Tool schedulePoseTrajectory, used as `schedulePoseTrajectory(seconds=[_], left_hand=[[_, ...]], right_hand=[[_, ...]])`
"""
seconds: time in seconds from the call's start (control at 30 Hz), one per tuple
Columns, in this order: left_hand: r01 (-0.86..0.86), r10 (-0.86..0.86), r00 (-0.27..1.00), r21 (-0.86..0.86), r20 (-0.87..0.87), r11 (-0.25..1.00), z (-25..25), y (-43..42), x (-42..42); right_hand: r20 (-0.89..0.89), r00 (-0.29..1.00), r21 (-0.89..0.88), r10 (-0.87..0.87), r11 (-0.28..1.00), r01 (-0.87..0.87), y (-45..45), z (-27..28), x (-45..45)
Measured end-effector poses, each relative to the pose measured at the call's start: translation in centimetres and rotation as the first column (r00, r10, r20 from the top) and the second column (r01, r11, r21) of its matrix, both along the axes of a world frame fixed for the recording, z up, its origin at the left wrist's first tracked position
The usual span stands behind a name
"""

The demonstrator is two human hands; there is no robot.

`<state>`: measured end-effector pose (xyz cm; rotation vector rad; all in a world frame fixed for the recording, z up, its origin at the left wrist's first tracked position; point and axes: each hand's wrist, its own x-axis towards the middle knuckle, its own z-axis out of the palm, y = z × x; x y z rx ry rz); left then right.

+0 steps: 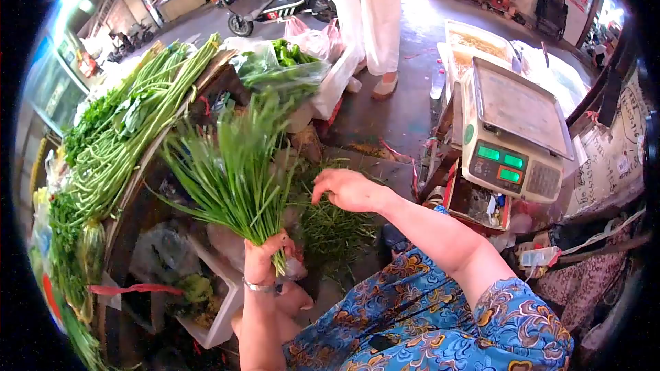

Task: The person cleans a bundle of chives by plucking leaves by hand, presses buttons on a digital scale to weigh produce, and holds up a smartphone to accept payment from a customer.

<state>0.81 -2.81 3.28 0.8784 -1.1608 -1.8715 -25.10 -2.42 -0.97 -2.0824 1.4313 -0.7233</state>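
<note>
My left hand [267, 255] is wrapped round the lower ends of a bunch of garlic chives [237, 178]. The long green blades fan upward and away from me, a little blurred at their tips. To the right of the bunch, my right hand [344, 189] hangs in the air with its fingers loosely bent and apart. I see nothing in it, and it does not touch the chives. Under it, a heap of loose green trimmings [337, 233] lies on the floor.
Long beans [117, 165] and leafy greens cover the stall on the left. Green peppers [292, 53] sit in plastic at its far end. A digital scale [519, 124] stands at right. Beyond, a person in white trousers [375, 20] stands. A white foam box [223, 302] is low left.
</note>
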Motion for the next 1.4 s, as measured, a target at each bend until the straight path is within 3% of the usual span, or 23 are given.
schedulePoseTrajectory(seconds=[0.03,0.1,0.13,0.17,0.23,0.27,0.3,0.37,0.43,0.5,0.63,0.67,0.77,0.9,0.93,1.03,1.23,1.3,1.4], left_hand=[[-0.004,0.004,1.0,0.003,-0.001,1.0,-0.3,-0.1,0.1],[-0.023,0.022,0.999,-0.059,-0.024,0.998,-0.6,-0.3,0.2],[-0.008,0.009,0.999,0.013,-0.042,1.0,0.4,0.0,0.0],[-0.013,0.013,0.999,0.013,-0.044,1.0,1.0,0.3,-0.4],[-0.056,0.055,0.994,0.007,0.095,0.998,1.7,0.7,-1.1],[-0.011,0.014,0.991,-0.023,0.131,1.0,1.1,0.6,-1.0],[-0.012,0.015,0.991,-0.024,0.131,1.0,0.7,0.5,-1.1],[0.108,-0.081,0.971,-0.11,0.226,0.988,0.1,0.5,-1.3],[0.11,-0.084,0.973,-0.112,0.214,0.988,-0.4,0.5,-1.6],[0.095,-0.072,0.976,-0.107,0.204,0.99,-0.1,0.7,-2.0],[0.109,-0.095,0.988,-0.11,0.124,0.988,0.3,0.5,-1.7],[0.116,-0.109,0.991,-0.098,0.079,0.988,0.2,0.4,-1.5],[0.063,-0.063,0.998,-0.006,0.003,0.998,-0.7,0.2,-0.8],[0.059,-0.057,0.996,-0.024,0.064,0.998,-0.2,0.0,-1.1],[0.058,-0.056,0.996,-0.022,0.065,0.998,-0.3,0.2,-1.3],[-0.029,0.029,0.998,0.011,0.049,1.0,-0.5,0.5,-1.5],[-0.007,0.006,1.0,0.051,0.016,0.999,-0.8,0.1,-1.4],[-0.027,0.026,0.999,0.044,0.036,0.999,-0.6,0.1,-1.4],[-0.038,0.037,0.998,0.021,0.042,0.999,-0.6,0.1,-1.4]], right_hand=[[-0.001,1.0,0.003,0.004,1.0,-0.004,0.5,0.7,0.4],[-0.13,0.991,0.211,-0.038,0.975,0.065,1.7,3.0,1.5],[-0.016,1.0,0.195,-0.001,0.981,0.004,1.2,2.1,1.5],[-0.018,1.0,0.195,0.003,0.981,0.0,1.3,3.0,1.8],[0.404,0.914,0.319,-0.034,0.942,-0.106,1.4,4.9,2.5],[0.716,0.694,0.376,-0.072,0.878,-0.296,1.0,4.2,3.0],[0.716,0.694,0.375,-0.071,0.878,-0.297,1.0,4.2,3.4],[0.877,0.419,0.417,-0.237,0.808,-0.416,1.2,4.7,4.0],[0.871,0.39,0.436,-0.298,0.835,-0.337,1.3,4.8,4.4],[0.924,0.338,0.302,-0.177,0.88,-0.366,0.7,3.9,4.5],[0.935,0.301,0.282,-0.187,0.907,-0.312,0.1,1.7,4.5],[0.87,0.486,0.21,-0.087,0.956,-0.204,-0.2,0.6,4.2],[0.938,0.322,0.2,-0.132,0.961,-0.189,-0.8,-0.7,4.9],[0.957,0.234,0.22,-0.171,0.955,-0.202,-0.6,-0.7,5.1],[0.948,0.294,0.176,-0.12,0.969,-0.174,-0.7,-0.8,5.0],[0.956,0.241,0.221,-0.17,0.953,-0.207,-0.6,-0.8,4.9],[0.897,0.432,0.182,-0.097,0.97,-0.159,0.2,2.3,4.0],[0.778,0.601,0.367,-0.182,0.909,-0.199,0.8,4.6,2.2],[0.494,0.85,0.398,-0.183,0.917,-0.034,0.6,4.4,-0.7]])
